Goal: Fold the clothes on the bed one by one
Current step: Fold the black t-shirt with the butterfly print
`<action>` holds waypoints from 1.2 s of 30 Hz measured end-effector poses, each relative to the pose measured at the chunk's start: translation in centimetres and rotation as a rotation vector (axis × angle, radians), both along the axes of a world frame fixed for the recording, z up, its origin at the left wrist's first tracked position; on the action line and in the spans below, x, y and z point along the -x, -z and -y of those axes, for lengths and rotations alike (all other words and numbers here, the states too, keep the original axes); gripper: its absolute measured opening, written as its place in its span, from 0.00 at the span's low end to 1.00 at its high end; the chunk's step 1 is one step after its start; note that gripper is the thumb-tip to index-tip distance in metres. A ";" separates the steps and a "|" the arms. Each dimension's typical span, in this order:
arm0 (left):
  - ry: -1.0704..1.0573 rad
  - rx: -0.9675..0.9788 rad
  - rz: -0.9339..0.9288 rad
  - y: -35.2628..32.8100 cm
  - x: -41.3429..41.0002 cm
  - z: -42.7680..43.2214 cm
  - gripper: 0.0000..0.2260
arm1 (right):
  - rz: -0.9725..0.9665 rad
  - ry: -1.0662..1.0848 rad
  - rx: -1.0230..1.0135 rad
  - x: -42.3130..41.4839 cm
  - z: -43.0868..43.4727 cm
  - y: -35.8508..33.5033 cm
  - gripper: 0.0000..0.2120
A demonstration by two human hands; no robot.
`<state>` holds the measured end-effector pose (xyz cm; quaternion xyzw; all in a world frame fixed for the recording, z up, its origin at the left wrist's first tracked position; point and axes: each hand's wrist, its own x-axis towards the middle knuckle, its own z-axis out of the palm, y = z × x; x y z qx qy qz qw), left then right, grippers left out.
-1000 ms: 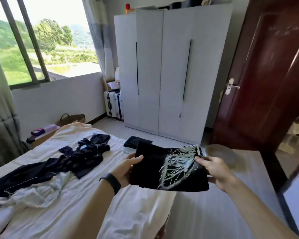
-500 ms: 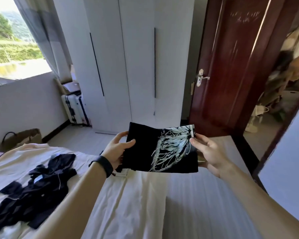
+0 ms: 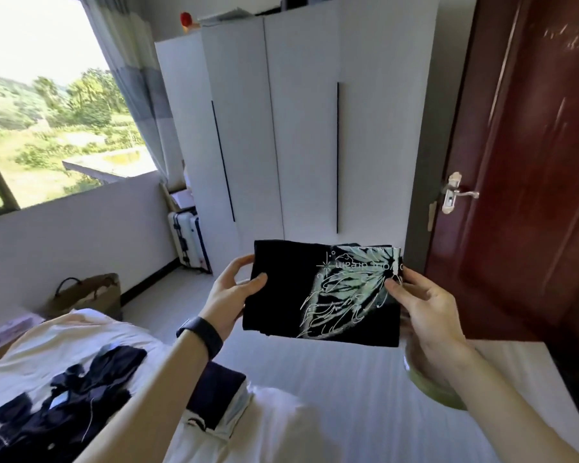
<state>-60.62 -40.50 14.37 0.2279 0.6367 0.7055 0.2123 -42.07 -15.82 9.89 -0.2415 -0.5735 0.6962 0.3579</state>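
Black printed T-shirt (image 3: 321,295) folded, left hand (image 3: 229,295) and right hand (image 3: 425,309) pinching its edges; folded stack (image 3: 219,399) on bed (image 3: 81,332), dark garments (image 3: 64,412) left.

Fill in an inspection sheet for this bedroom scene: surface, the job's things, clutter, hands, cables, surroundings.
Surface: bed with a pale, rumpled sheet.
Job's things: black printed T-shirt, folded, held in the air; folded pile on the bed; unfolded dark clothes spread on the bed.
Clutter: brown bag on the floor by the wall; suitcase beside the wardrobe.
Hands: left hand grips the shirt's left edge; right hand grips its right edge.
Cables: nothing seen.
Surroundings: white wardrobe, dark red door, window onto greenery.
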 end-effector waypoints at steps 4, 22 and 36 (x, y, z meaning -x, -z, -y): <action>-0.043 -0.031 -0.051 -3.1 2.9 -6.4 0.14 | -0.040 -0.042 -0.069 4.1 -7.5 -4.5 0.19; -0.547 -0.157 -0.012 1.7 25.3 -18.5 0.15 | 0.014 -0.529 -0.229 39.2 -23.6 -5.9 0.15; -1.019 -0.107 -0.004 4.2 36.5 -26.2 0.13 | 0.032 -0.994 -0.254 64.1 -30.5 -3.7 0.16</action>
